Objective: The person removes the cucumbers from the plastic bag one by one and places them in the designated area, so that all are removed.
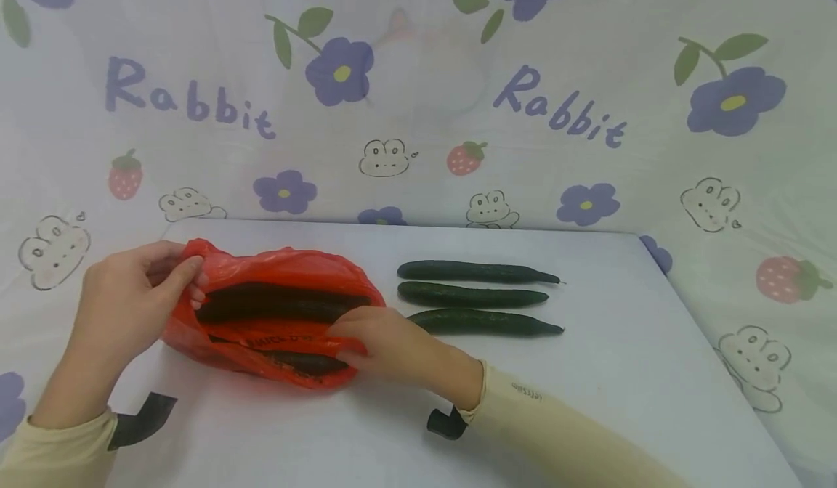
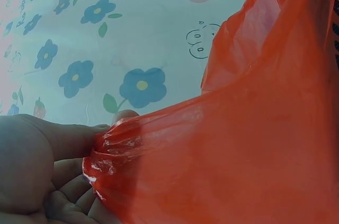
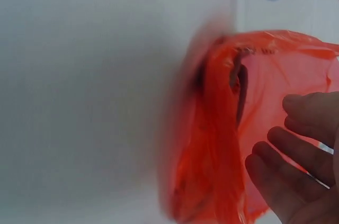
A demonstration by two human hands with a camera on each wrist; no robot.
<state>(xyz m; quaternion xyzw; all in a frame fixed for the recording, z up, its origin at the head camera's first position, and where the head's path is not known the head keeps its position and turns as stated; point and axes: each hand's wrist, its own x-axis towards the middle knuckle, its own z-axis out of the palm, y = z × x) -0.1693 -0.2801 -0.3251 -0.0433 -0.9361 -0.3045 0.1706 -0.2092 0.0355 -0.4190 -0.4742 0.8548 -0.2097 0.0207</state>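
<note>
A red plastic bag [image 1: 294, 261] lies on the left half of the table with its mouth spread. Inside it shows a dark green cucumber [image 1: 281, 304], and a second dark length [image 1: 307, 362] appears lower down near the front. My left hand [image 1: 131, 292] pinches the bag's left edge between thumb and fingers; the left wrist view shows the gathered plastic [image 2: 114, 150] there. At the right side of the mouth is my right hand [image 1: 386, 343], its fingers [image 3: 286, 160] loosely extended and holding nothing. Whether they touch the plastic I cannot tell.
Right of the bag, three cucumbers lie side by side: a far one [image 1: 471, 271], a middle one [image 1: 467, 295] and a near one [image 1: 490, 322], its left end hidden by my right hand. A patterned cloth [image 1: 418, 96] hangs behind the white table [image 1: 621, 372].
</note>
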